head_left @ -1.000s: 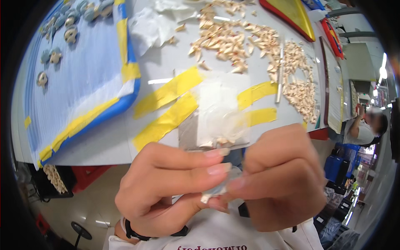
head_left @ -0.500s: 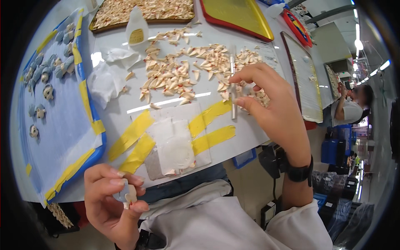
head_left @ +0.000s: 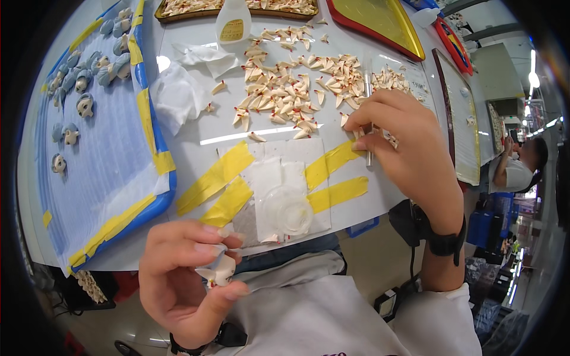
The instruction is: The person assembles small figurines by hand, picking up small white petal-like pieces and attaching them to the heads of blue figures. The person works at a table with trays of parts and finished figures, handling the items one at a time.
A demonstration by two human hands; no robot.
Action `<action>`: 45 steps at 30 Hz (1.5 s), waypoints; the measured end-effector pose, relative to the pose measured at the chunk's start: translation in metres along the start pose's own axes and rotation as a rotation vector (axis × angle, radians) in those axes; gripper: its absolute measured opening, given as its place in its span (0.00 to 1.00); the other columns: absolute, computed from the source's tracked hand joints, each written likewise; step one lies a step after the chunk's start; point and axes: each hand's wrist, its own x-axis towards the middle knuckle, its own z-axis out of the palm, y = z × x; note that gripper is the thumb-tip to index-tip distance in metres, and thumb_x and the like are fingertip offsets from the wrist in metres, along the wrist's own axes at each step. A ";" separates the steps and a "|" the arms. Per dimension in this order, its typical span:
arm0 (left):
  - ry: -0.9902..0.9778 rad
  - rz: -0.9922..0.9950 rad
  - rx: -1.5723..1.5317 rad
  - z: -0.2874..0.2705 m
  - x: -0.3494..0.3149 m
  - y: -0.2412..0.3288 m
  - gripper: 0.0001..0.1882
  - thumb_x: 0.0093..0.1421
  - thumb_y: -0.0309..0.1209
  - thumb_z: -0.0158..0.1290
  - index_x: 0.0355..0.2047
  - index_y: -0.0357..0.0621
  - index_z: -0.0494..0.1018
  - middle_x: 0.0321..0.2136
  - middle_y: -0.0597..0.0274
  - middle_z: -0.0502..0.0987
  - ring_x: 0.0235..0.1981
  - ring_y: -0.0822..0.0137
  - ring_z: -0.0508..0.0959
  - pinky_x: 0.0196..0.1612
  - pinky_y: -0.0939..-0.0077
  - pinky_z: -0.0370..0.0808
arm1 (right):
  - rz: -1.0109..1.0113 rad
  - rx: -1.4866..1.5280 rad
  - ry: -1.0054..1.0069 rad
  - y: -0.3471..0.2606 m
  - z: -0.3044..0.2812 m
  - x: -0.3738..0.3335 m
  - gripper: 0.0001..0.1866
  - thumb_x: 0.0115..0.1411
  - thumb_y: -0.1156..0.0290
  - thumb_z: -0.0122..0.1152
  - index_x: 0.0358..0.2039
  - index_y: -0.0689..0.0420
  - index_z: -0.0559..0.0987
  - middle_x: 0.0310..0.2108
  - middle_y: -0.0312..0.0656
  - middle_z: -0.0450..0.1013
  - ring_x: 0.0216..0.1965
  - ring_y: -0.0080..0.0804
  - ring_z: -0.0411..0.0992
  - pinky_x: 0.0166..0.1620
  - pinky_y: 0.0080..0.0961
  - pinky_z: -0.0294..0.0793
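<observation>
My left hand [head_left: 184, 279] is closed in a pinch around a small blue-grey and cream figure head [head_left: 224, 270], thumb below and fingertips above. The head is positioned just in front of the counter's near edge. A pointed cream part with a red tip shows at its left side; I cannot tell whether it is fixed there.

My right hand [head_left: 407, 139] is half curled over the right part of the counter [head_left: 380, 190], thumb and index finger apart. A red-tipped piece [head_left: 345, 120] lies at the index fingertip; I cannot tell whether I have hold of it. My hand partly covers a slim rod [head_left: 368, 86].

Step in hand, as I judge it: selecting one loose piece with the right hand while the left supports the head. The next move calls for a light two-finger pinch on a single piece, neighbours undisturbed, and a steady left grip.

Outward from the hands, a clear round dish [head_left: 294, 216] sits on a taped-down board near the counter's near edge. Beyond it spreads the main pile of pieces [head_left: 282, 95]. To the left, a blue-rimmed tray [head_left: 166, 190] carries more heads [head_left: 85, 105] toward its far end.
</observation>
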 end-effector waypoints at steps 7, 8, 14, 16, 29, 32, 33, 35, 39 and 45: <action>-0.028 -0.032 -0.103 0.004 0.000 -0.001 0.22 0.44 0.20 0.60 0.38 0.35 0.63 0.37 0.48 0.66 0.35 0.58 0.75 0.33 0.74 0.77 | 0.044 0.051 0.114 0.005 0.003 0.004 0.03 0.46 0.78 0.58 0.23 0.61 0.73 0.24 0.42 0.70 0.27 0.38 0.68 0.32 0.26 0.66; -0.027 -0.040 -0.109 0.004 -0.001 -0.001 0.22 0.44 0.20 0.60 0.38 0.35 0.63 0.37 0.48 0.65 0.35 0.58 0.75 0.34 0.74 0.77 | 0.083 0.064 0.152 0.003 0.003 0.003 0.03 0.47 0.77 0.58 0.22 0.61 0.73 0.24 0.42 0.70 0.27 0.39 0.69 0.32 0.26 0.67; -0.016 -0.125 -0.184 0.001 -0.003 0.002 0.22 0.44 0.24 0.61 0.37 0.36 0.62 0.37 0.51 0.65 0.34 0.60 0.74 0.33 0.76 0.75 | 0.370 0.566 0.285 -0.015 -0.014 -0.018 0.05 0.51 0.80 0.57 0.30 0.65 0.74 0.26 0.39 0.73 0.26 0.21 0.70 0.32 0.14 0.68; 0.059 -0.235 -0.184 0.010 -0.003 0.009 0.25 0.45 0.34 0.63 0.36 0.40 0.61 0.35 0.56 0.63 0.31 0.63 0.73 0.28 0.80 0.72 | 0.431 0.808 0.308 -0.018 -0.016 -0.029 0.05 0.51 0.79 0.58 0.30 0.65 0.73 0.26 0.39 0.72 0.26 0.22 0.70 0.31 0.13 0.68; 0.022 -0.269 -0.229 0.013 -0.007 0.006 0.24 0.46 0.34 0.62 0.37 0.39 0.61 0.35 0.56 0.64 0.31 0.63 0.74 0.29 0.80 0.74 | 0.608 1.610 0.246 -0.030 0.005 -0.063 0.08 0.50 0.81 0.59 0.31 0.61 0.71 0.29 0.43 0.69 0.28 0.27 0.71 0.30 0.18 0.71; -0.008 -0.253 -0.249 0.014 -0.008 0.007 0.23 0.47 0.34 0.61 0.37 0.38 0.61 0.35 0.55 0.64 0.31 0.63 0.74 0.30 0.80 0.74 | 0.556 1.584 0.243 -0.032 0.011 -0.066 0.08 0.50 0.81 0.59 0.31 0.62 0.71 0.29 0.43 0.69 0.28 0.27 0.71 0.30 0.18 0.71; -0.019 -0.248 -0.253 0.013 -0.008 0.006 0.23 0.47 0.34 0.61 0.37 0.38 0.61 0.35 0.55 0.64 0.31 0.63 0.74 0.30 0.80 0.74 | 0.532 1.574 0.247 -0.033 0.013 -0.066 0.08 0.50 0.81 0.59 0.31 0.62 0.71 0.29 0.43 0.69 0.28 0.27 0.71 0.30 0.19 0.71; -0.043 -0.239 -0.267 0.013 -0.009 0.006 0.22 0.48 0.34 0.60 0.37 0.38 0.61 0.36 0.54 0.65 0.31 0.64 0.74 0.30 0.80 0.75 | 0.572 1.535 0.255 -0.035 0.012 -0.066 0.07 0.50 0.82 0.58 0.30 0.63 0.71 0.29 0.43 0.69 0.29 0.27 0.72 0.30 0.19 0.72; -0.114 -0.249 -0.280 0.013 -0.008 0.006 0.21 0.48 0.32 0.60 0.37 0.37 0.61 0.36 0.54 0.65 0.32 0.63 0.75 0.30 0.79 0.75 | 0.617 1.527 0.323 -0.050 0.010 -0.063 0.07 0.49 0.83 0.59 0.30 0.63 0.71 0.29 0.44 0.69 0.29 0.29 0.72 0.31 0.21 0.74; -0.148 -0.293 -0.441 0.018 -0.009 0.004 0.23 0.46 0.30 0.63 0.36 0.38 0.62 0.36 0.53 0.65 0.33 0.60 0.75 0.32 0.77 0.76 | 0.478 1.728 0.321 -0.058 0.012 -0.068 0.08 0.47 0.84 0.60 0.28 0.62 0.71 0.31 0.46 0.68 0.27 0.32 0.73 0.31 0.23 0.75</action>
